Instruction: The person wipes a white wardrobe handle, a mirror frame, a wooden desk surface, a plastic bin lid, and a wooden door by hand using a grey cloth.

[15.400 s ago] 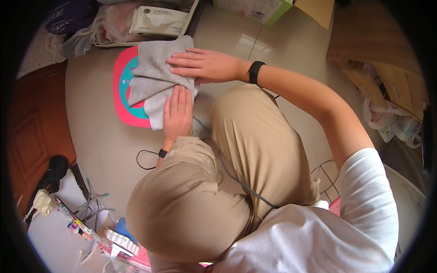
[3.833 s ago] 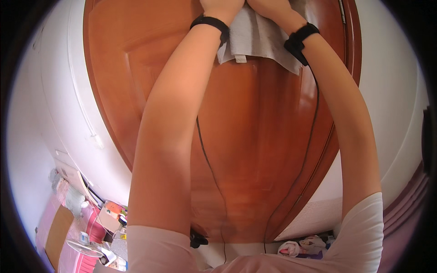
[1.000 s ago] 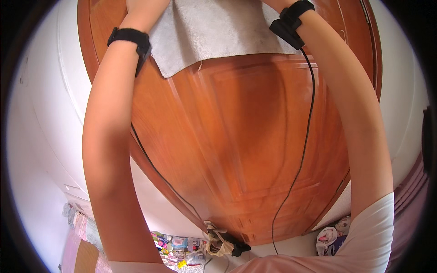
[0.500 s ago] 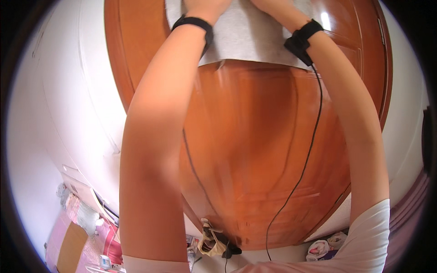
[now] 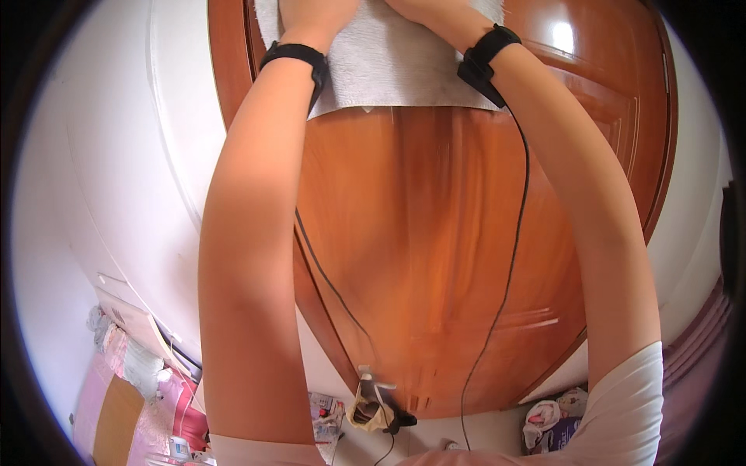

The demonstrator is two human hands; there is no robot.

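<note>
A light grey ribbed cloth [image 5: 392,66] lies against the upper part of a reddish-brown wooden door [image 5: 435,210], its lower edge hanging across the panel. My left hand [image 5: 320,17] is over the cloth's left part at the top of the view. To its right, my right hand [image 5: 435,11] is over the cloth as well. Both hands are cut off by the upper edge, so their fingers are hidden. Each wrist wears a black strap, and thin dark cables run down from them.
White walls [image 5: 109,155] flank the door frame. From the door's handle [image 5: 378,382] low in view hangs a cream bag [image 5: 367,415]. At the lower left are a brown board [image 5: 116,419] and pink items; bags [image 5: 544,423] sit at the lower right beside a purplish curtain [image 5: 703,349].
Both hands and the cloth have shifted left across the door. The view has moved a little too, with the door frame now farther right in it.
</note>
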